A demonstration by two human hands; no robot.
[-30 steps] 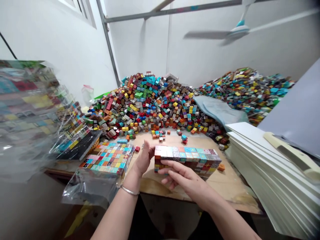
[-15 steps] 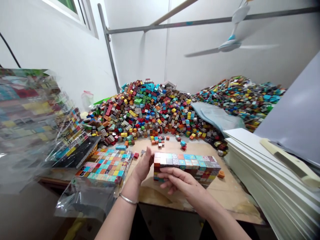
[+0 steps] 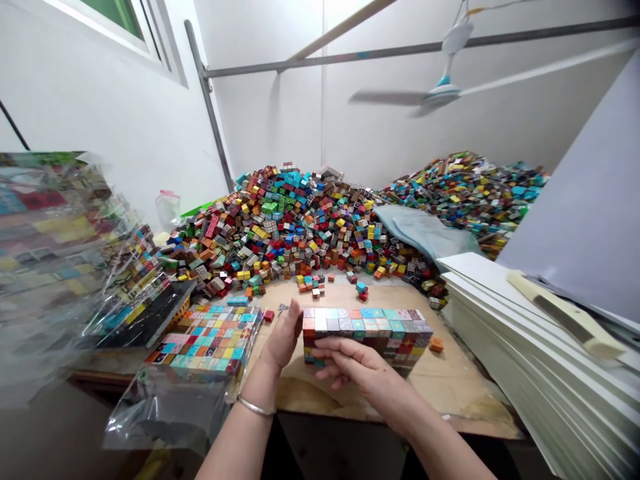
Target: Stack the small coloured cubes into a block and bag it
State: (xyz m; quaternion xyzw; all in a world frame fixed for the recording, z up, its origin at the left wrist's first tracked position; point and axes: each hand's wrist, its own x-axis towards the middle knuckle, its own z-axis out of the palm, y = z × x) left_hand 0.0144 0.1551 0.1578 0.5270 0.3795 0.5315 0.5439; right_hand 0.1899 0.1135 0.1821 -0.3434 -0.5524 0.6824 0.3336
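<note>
A long upright block of small patterned cubes (image 3: pixel 373 323) stands on the brown board. At its left end is my left hand (image 3: pixel 284 337), wearing a bangle on the wrist; the thumb points up along the near edge and the other fingers are mostly hidden behind the end. Across the lower left of the front face lies my right hand (image 3: pixel 353 360), its fingers stretched out and lightly bent, nothing visible in them. To the left, a flat layer of similar cubes (image 3: pixel 207 340) lies in clear plastic film (image 3: pixel 165 407).
A big heap of loose cubes (image 3: pixel 300 220) rises behind the board (image 3: pixel 450 393), and another heap (image 3: pixel 465 180) is farther right. Stacked white sheets (image 3: pixel 480 293) carry a cream-handled tool (image 3: pixel 565 313). Wrapped cube stacks (image 3: pixel 50 253) stand at left. A fan (image 3: pixel 440 97) hangs above.
The camera view has shifted slightly, so the scene sits a little farther left. Both hands keep nearly the same place at the block of cubes. The fan blades have turned.
</note>
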